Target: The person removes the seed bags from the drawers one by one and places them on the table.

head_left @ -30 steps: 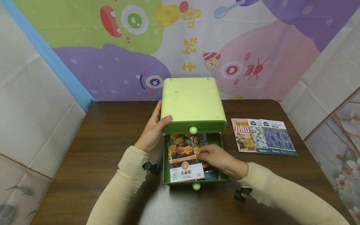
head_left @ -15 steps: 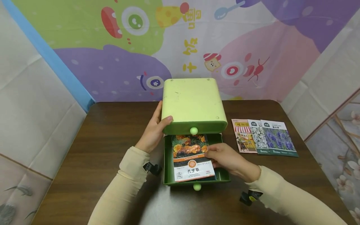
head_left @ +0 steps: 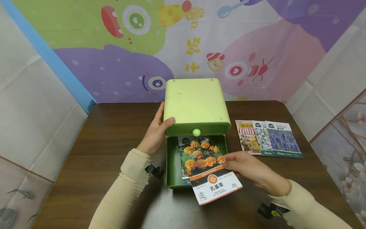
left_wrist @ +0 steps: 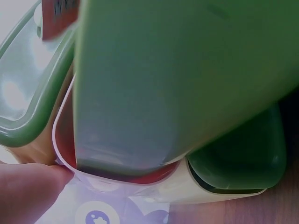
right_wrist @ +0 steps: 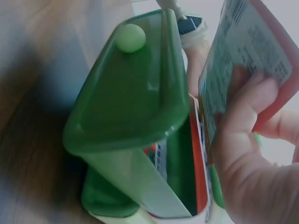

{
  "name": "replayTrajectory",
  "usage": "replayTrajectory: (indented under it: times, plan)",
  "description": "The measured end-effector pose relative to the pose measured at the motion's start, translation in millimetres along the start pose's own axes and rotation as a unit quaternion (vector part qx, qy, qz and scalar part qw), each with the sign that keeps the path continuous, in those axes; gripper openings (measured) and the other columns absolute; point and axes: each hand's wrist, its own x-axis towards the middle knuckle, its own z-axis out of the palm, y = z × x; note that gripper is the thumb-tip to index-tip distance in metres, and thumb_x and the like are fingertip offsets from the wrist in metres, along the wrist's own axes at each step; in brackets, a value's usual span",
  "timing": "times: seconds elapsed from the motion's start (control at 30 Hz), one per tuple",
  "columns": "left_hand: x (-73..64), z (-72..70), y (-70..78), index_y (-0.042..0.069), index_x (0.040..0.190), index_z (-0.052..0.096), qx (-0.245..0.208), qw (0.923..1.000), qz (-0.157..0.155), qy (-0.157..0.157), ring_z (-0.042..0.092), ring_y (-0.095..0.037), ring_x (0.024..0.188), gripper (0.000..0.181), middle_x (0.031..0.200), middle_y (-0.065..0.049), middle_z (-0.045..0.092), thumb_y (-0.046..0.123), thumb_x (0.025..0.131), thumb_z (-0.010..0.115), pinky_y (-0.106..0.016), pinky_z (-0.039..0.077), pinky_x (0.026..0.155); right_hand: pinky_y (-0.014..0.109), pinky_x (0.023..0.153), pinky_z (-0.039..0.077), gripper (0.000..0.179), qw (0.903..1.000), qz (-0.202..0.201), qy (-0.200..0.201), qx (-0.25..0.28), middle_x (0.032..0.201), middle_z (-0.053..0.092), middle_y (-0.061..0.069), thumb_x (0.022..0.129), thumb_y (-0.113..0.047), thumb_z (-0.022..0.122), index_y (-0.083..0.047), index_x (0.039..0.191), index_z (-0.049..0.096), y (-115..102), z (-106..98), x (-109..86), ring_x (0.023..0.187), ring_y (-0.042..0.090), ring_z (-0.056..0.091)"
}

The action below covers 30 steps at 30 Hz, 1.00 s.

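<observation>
My right hand (head_left: 251, 168) pinches a marigold seed packet (head_left: 207, 160) by its right edge, thumb on the front. The packet's orange flowers face up, and its lower end juts past the front of the open lower drawer (head_left: 172, 165). In the right wrist view its printed back (right_wrist: 252, 51) shows beside the drawer. More packets (head_left: 185, 182) lie in the drawer, mostly covered. My left hand (head_left: 150, 138) rests against the left side of the light green drawer cabinet (head_left: 197, 101), thumb at the front corner. The upper drawer (head_left: 210, 128) with its round knob is closed.
Three more packets, one with lavender flowers (head_left: 283, 141), lie overlapping on the brown table (head_left: 120, 127) right of the cabinet. A cartoon-patterned cloth (head_left: 114, 70) hangs behind the table's back edge.
The marigold packet has come from inside the lower drawer toward the front right, pinched by my right hand, uncovering other packets beneath. My left hand stays at the cabinet.
</observation>
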Motion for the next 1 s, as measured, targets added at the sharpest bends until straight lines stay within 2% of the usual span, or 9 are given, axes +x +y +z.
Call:
replayTrajectory:
  times: [0.13,0.3,0.4,0.5,0.6,0.63,0.73,0.87,1.0]
  plan:
    - [0.2,-0.1,-0.2,0.039,0.157,-0.002,-0.003,1.0,0.007,-0.002,0.043,-0.022,0.132,0.081,0.165,0.01,-0.003,0.023,0.1,0.053,-0.027,0.05,0.092,0.03,0.069,0.058,0.055,0.9999,-0.003,-0.013,0.001,0.101,0.074,0.013,0.096,-0.012,0.052,0.021,0.138,0.038,4,-7,-13.4,0.079,0.012,0.071]
    - [-0.4,0.8,0.4,0.038,0.157,-0.002,-0.004,0.9999,0.009,-0.003,0.039,-0.023,0.136,0.081,0.165,0.01,-0.003,0.022,0.1,0.053,-0.026,0.049,0.092,0.031,0.075,0.058,0.053,0.9993,-0.023,-0.027,-0.011,0.113,0.07,0.018,0.097,-0.012,0.052,0.021,0.136,0.042,5,-15,-30.6,0.087,0.013,0.07]
    - [-0.6,1.0,1.1,0.037,0.157,-0.002,-0.005,0.9999,0.012,-0.004,0.038,-0.023,0.137,0.081,0.165,0.01,-0.002,0.022,0.1,0.053,-0.025,0.049,0.092,0.03,0.078,0.057,0.051,0.998,-0.051,-0.028,-0.023,0.12,0.067,0.022,0.099,-0.013,0.051,0.021,0.136,0.042,4,-21,-41.0,0.091,0.01,0.07]
    - [-0.7,1.0,1.5,0.038,0.157,-0.002,-0.008,0.9999,0.013,-0.006,0.039,-0.023,0.136,0.082,0.165,0.01,-0.002,0.022,0.1,0.054,-0.025,0.05,0.092,0.031,0.076,0.058,0.048,0.9953,-0.091,-0.029,-0.016,0.116,0.071,0.014,0.103,-0.01,0.046,0.022,0.137,0.038,4,-31,-51.2,0.089,0.012,0.071]
    - [-0.9,0.9,1.5,0.04,0.157,-0.001,-0.012,0.9999,0.01,-0.006,0.042,-0.024,0.134,0.081,0.165,0.01,-0.001,0.022,0.099,0.054,-0.027,0.05,0.093,0.03,0.072,0.059,0.037,0.9911,-0.131,-0.012,0.015,0.113,0.073,0.004,0.103,-0.004,0.04,0.007,0.137,0.051,5,-43,-61.0,0.089,0.013,0.072]
    - [-0.9,0.8,1.4,0.04,0.157,-0.001,-0.012,0.9999,0.009,-0.006,0.043,-0.024,0.133,0.081,0.165,0.009,0.0,0.022,0.099,0.054,-0.027,0.05,0.093,0.033,0.069,0.06,0.036,0.9895,-0.14,-0.012,0.035,0.107,0.075,0.001,0.104,-0.002,0.039,0.0,0.136,0.054,5,-47,-63.4,0.087,0.017,0.073]
    - [-0.9,0.9,1.2,0.04,0.156,-0.001,-0.01,0.9999,0.01,-0.007,0.042,-0.024,0.135,0.082,0.165,0.009,0.0,0.023,0.099,0.054,-0.027,0.049,0.095,0.035,0.064,0.06,0.041,0.9844,-0.157,0.024,0.077,0.107,0.075,0.002,0.103,0.001,0.038,-0.023,0.123,0.065,4,-58,-70.4,0.085,0.02,0.073]
    - [-0.6,0.7,0.6,0.039,0.157,-0.002,-0.007,0.9999,0.013,-0.008,0.037,-0.022,0.139,0.082,0.165,0.01,-0.001,0.023,0.099,0.054,-0.027,0.047,0.097,0.036,0.06,0.059,0.042,0.977,-0.161,0.093,0.104,0.104,0.075,0.001,0.103,0.001,0.04,-0.026,0.119,0.068,2,-72,-77.8,0.081,0.021,0.074]
    - [-0.4,0.6,0.1,0.04,0.156,-0.001,-0.009,0.9999,0.011,-0.008,0.039,-0.023,0.137,0.081,0.165,0.01,-0.001,0.023,0.099,0.054,-0.027,0.047,0.097,0.037,0.059,0.059,0.039,0.9644,-0.175,0.136,0.144,0.103,0.075,0.002,0.104,-0.001,0.04,-0.023,0.12,0.068,1,-90,-80.5,0.081,0.021,0.073]
